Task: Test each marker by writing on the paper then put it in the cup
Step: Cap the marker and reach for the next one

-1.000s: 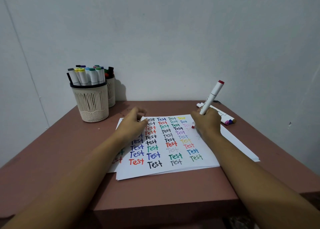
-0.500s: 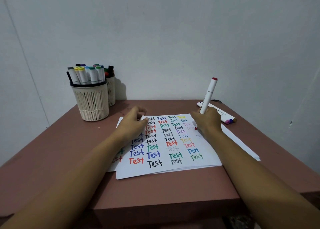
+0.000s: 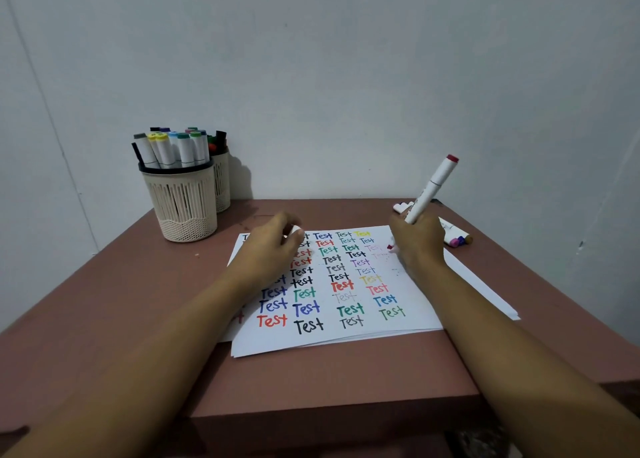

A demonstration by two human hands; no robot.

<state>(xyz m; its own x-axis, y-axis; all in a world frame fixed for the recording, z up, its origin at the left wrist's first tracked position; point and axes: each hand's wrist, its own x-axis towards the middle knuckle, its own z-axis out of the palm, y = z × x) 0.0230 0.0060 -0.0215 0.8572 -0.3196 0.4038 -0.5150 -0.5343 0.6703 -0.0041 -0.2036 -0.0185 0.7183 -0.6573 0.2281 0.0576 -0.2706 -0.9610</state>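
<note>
The right hand grips a red-ended marker, tip at the paper; the left hand, curled round a white cap, rests there.

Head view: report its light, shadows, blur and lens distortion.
Head view, light: dim and even, no glare on the paper. Head view, shadows: the cups throw a soft shadow rightward onto the wall. Head view, blur: the left hand has slightly smeared fingers; the written words are readable. Head view, distortion: the table edges splay outward.
</note>
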